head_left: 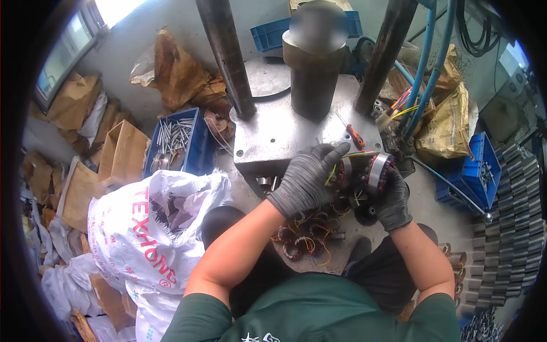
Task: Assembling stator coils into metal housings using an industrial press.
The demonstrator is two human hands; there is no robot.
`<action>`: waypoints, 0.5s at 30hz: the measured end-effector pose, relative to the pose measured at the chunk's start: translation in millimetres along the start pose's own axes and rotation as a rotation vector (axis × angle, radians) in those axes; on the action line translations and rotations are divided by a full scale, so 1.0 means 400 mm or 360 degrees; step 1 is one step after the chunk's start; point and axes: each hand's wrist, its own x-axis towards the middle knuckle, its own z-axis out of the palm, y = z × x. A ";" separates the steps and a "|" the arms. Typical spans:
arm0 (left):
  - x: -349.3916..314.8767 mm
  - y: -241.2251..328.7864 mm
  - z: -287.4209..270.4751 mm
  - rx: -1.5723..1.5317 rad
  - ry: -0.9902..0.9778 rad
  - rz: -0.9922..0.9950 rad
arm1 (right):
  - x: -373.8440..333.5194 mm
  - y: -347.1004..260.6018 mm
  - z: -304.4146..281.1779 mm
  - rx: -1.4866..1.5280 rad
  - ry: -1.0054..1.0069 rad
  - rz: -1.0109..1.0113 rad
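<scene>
My right hand, in a grey glove, is closed around a motor stator with a silver ring-shaped core and dark red windings. My left hand, gloved too, is curled at the other side, its index finger stretched toward the stator. Thin yellow and red wires run between the two hands. What my left fingers grip is mostly hidden by the glove; a reddish wound part shows beside them. Both hands are above the front edge of a metal press table. Below them lie several wound stators with coloured leads.
A thick steel ram stands between two posts. An orange-handled screwdriver lies on the press table. Blue bins with metal shafts, a white woven sack and stacked metal cores surround me.
</scene>
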 end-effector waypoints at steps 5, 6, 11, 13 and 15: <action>0.022 -0.075 -0.011 0.0046 -0.0206 -0.0415 | 0.015 0.018 -0.053 0.0303 -0.0030 0.0076; 0.015 -0.104 -0.005 0.0225 0.0101 -0.0426 | 0.023 0.021 -0.058 0.0532 -0.0226 0.0218; 0.024 -0.241 -0.018 0.0775 0.0417 -0.0616 | 0.058 0.032 -0.060 0.0620 -0.0005 0.0193; 0.010 -0.270 -0.031 0.0733 0.0504 -0.0553 | 0.066 0.027 -0.055 0.0622 -0.0020 0.0157; 0.026 -0.221 -0.063 0.0842 0.0606 -0.0466 | 0.040 0.019 -0.025 0.0526 0.0164 0.0153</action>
